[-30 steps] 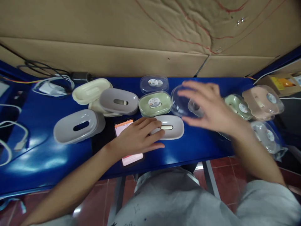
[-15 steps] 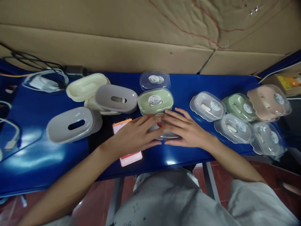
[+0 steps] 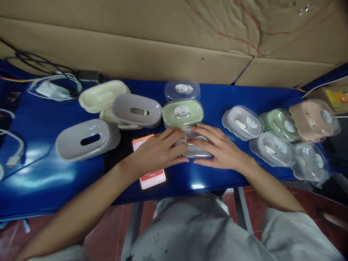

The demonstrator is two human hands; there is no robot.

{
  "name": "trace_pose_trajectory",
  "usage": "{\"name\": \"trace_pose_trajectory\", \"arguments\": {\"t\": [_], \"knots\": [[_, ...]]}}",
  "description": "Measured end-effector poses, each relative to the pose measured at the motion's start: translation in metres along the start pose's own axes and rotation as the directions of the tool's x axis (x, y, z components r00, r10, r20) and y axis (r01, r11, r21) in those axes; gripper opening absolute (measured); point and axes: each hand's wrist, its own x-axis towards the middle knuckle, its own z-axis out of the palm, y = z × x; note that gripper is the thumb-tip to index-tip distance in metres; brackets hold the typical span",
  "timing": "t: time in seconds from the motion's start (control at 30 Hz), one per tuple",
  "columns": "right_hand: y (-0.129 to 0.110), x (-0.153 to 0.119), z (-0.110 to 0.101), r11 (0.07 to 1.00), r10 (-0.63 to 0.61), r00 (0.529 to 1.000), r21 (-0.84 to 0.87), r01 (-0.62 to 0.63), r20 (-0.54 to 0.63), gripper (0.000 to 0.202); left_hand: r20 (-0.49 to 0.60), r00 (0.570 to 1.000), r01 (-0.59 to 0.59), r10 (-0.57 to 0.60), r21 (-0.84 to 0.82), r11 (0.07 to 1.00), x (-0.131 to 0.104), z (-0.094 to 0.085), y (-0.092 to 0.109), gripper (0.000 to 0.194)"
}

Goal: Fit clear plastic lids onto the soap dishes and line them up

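A grey oval soap box (image 3: 191, 152) with a clear labelled lid sits on the blue table in front of me. At its left end my left hand (image 3: 163, 146) curls its fingers over the rim. My right hand (image 3: 217, 146) grips the other end, fingers across the lid and thumb along the near side. Parts of the box are hidden under both hands. Just behind stands a green soap box (image 3: 168, 114) with a clear lid. Farther back lies a loose clear lid (image 3: 171, 91) carrying round stickers.
Grey slotted trays (image 3: 72, 145) and cream trays (image 3: 104, 95) lie on the left. A lit phone (image 3: 152, 183) rests below my left hand. Several lidded boxes, including a pink one (image 3: 304, 112), stand at the right. Coiled cables (image 3: 56, 88) lie at the back left.
My fingers have shifted on the grey box, and more of its lid and label shows between my hands. The whole view has moved slightly; the other boxes stay in place.
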Motion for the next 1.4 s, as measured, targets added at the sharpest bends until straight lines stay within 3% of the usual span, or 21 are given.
{"name": "trace_pose_trajectory", "arguments": {"t": [0.37,0.6,0.83,1.03,1.13,1.23,1.3,1.4], "knots": [[0.005,0.001,0.007,1.000,-0.018,1.000,0.017,0.018,-0.001,0.061,-0.002,0.999,0.037,-0.038,-0.100,0.994,-0.003,0.003,-0.002,0.036],[0.003,0.001,0.008,0.999,0.007,1.000,-0.034,-0.007,0.021,0.064,-0.024,1.000,-0.008,0.007,-0.008,1.000,0.002,0.000,0.000,0.039],[-0.005,0.000,0.006,0.994,0.091,0.995,-0.059,-0.087,0.052,0.065,0.003,1.000,0.018,-0.018,0.033,0.999,-0.001,0.002,0.000,0.036],[0.001,-0.003,0.003,0.996,0.050,0.997,-0.079,-0.045,0.057,0.063,0.000,1.000,0.015,-0.015,0.071,0.997,0.001,0.000,0.002,0.040],[0.006,-0.009,-0.009,0.999,0.049,0.997,-0.023,-0.047,0.060,0.066,-0.091,0.995,0.042,-0.037,0.051,0.998,0.002,-0.004,0.000,0.053],[0.009,-0.014,-0.034,0.992,0.101,0.993,0.064,-0.105,0.066,0.071,-0.204,0.971,0.136,-0.124,0.043,0.990,0.001,-0.008,-0.004,0.056],[0.013,-0.014,-0.056,0.985,0.154,0.987,0.078,-0.156,0.033,0.075,-0.209,0.957,0.219,-0.202,0.064,0.974,0.001,-0.010,-0.007,0.051],[0.027,-0.009,-0.084,0.971,0.236,0.967,-0.003,-0.237,-0.097,0.080,-0.136,0.929,0.358,-0.343,0.107,0.927,0.002,-0.013,-0.011,0.041]]}}
